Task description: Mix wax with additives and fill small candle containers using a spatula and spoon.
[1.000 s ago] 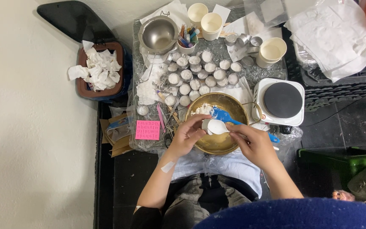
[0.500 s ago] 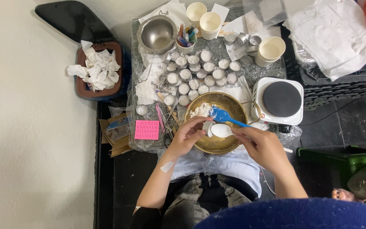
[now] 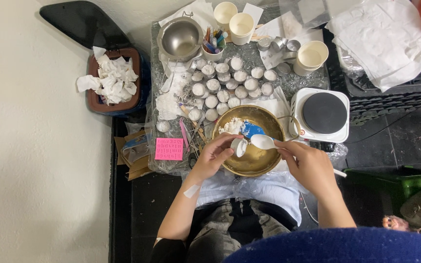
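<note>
My left hand [image 3: 214,157] holds a small round metal cup [image 3: 240,147] tilted over the near side of a brass bowl [image 3: 269,164]. My right hand [image 3: 309,166] grips a white spoon [image 3: 263,141] whose bowl sits right beside the cup's mouth. Inside the brass bowl lie white crumbly lumps [image 3: 232,126] and a blue scoop [image 3: 252,130]. Behind the bowl stand several small metal cups filled with white material [image 3: 225,85].
A white hot plate with a black disc [image 3: 323,114] stands right of the bowl. A steel pot [image 3: 180,40], paper cups [image 3: 242,25] and a cup of pens [image 3: 214,43] sit at the back. A brown bin of crumpled tissue [image 3: 112,80] is left; a pink mould [image 3: 169,148] lies nearby.
The spoon has come up beside the cup's mouth. The blue scoop in the bowl is now more exposed. Both hands stay over the bowl's near rim.
</note>
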